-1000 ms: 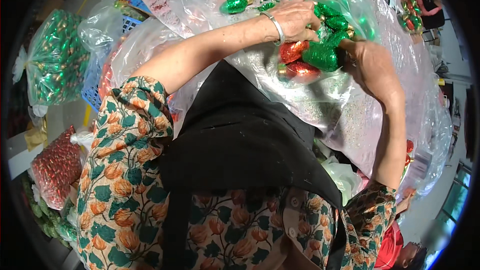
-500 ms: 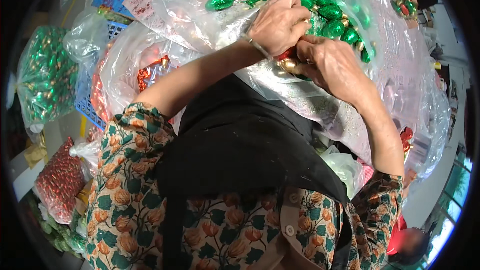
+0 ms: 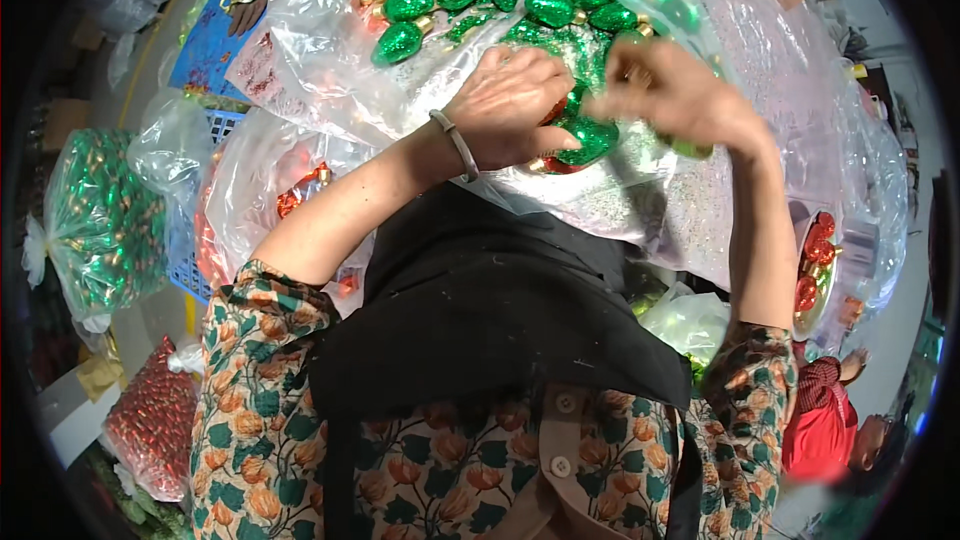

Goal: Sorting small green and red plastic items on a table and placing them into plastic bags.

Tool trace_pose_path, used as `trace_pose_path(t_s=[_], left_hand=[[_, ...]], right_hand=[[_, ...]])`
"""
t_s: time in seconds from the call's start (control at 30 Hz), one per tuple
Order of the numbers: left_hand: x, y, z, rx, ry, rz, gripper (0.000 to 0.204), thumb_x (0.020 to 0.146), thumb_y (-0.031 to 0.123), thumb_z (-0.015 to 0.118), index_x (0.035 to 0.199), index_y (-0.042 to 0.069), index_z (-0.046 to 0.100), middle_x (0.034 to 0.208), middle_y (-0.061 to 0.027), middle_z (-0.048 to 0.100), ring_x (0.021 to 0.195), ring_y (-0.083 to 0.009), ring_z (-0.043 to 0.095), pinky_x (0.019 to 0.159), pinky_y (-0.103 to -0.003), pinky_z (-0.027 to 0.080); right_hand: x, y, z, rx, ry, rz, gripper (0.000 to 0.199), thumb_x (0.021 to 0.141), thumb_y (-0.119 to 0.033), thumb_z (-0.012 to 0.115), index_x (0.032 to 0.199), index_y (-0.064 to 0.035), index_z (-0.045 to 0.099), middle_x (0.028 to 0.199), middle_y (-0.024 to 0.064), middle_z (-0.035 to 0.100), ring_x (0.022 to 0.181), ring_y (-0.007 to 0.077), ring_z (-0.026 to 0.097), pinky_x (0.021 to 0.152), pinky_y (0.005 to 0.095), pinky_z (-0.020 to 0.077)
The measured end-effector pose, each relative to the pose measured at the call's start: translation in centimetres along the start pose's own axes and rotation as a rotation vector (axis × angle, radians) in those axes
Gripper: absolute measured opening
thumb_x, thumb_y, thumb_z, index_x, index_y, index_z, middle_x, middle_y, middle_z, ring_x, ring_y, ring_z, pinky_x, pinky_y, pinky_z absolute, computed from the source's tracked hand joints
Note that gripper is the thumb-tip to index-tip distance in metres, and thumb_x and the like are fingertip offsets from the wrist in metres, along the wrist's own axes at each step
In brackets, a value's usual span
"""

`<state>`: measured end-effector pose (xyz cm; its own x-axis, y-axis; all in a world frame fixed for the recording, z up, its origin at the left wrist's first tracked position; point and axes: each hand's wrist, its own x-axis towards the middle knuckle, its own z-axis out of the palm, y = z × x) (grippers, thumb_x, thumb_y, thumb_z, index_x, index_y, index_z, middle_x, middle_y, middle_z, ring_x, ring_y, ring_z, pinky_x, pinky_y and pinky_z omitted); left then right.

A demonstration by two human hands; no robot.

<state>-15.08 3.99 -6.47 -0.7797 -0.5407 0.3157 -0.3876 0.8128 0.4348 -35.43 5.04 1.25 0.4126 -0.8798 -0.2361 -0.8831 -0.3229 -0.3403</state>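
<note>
Green glitter bulb ornaments (image 3: pixel 585 140) are gripped by L hand (image 3: pixel 515 105) over clear plastic bag (image 3: pixel 330 90), w/ R hand (image 3: pixel 670 90) blurred, pinched shut, contents can't be told.

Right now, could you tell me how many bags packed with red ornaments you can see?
2: one bag of red ornaments at lower left, one clear bag beside the blue crate; others may be hidden behind.

Glittery green ornaments (image 3: pixel 590 138) (bulb-shaped), crinkly clear plastic bag (image 3: pixel 690 210).
</note>
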Motion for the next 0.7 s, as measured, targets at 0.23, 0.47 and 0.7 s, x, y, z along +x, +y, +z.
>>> trace_pose_path(t_s=[0.23,0.47,0.7], left_hand=[[-0.3,0.8,0.9,0.141,-0.041,0.011,0.058,0.074,0.038,0.065,0.116,-0.001,0.052,0.119,-0.0134,0.05,0.117,-0.0278,0.044,0.099,-0.054,0.024],[-0.3,0.9,1.6,0.086,-0.017,-0.07,0.057,0.074,0.037,0.067,0.116,0.002,0.052,0.117,-0.0125,0.05,0.115,-0.0275,0.045,0.101,-0.056,0.022],[-0.4,1.3,1.5,0.064,0.047,-0.066,0.054,0.071,0.034,0.07,0.112,0.003,0.054,0.115,-0.0108,0.05,0.11,-0.0273,0.048,0.1,-0.055,0.023]], right_hand=[[3.6,0.4,2.4,0.437,0.417,0.158,0.055,0.082,-0.052,0.056,0.079,0.0026,0.057,0.067,0.0157,0.058,0.062,0.0281,0.058,0.062,0.039,0.0448],[2.7,0.2,3.3,0.087,0.345,-0.009,0.052,0.086,-0.048,0.051,0.084,0.0036,0.057,0.075,0.0152,0.061,0.07,0.0308,0.06,0.068,0.0398,0.0465],[0.0,1.0,3.7,0.23,0.346,-0.106,0.036,0.088,-0.03,0.055,0.107,-0.0005,0.053,0.092,0.0176,0.058,0.082,0.0295,0.058,0.071,0.0374,0.0457]])
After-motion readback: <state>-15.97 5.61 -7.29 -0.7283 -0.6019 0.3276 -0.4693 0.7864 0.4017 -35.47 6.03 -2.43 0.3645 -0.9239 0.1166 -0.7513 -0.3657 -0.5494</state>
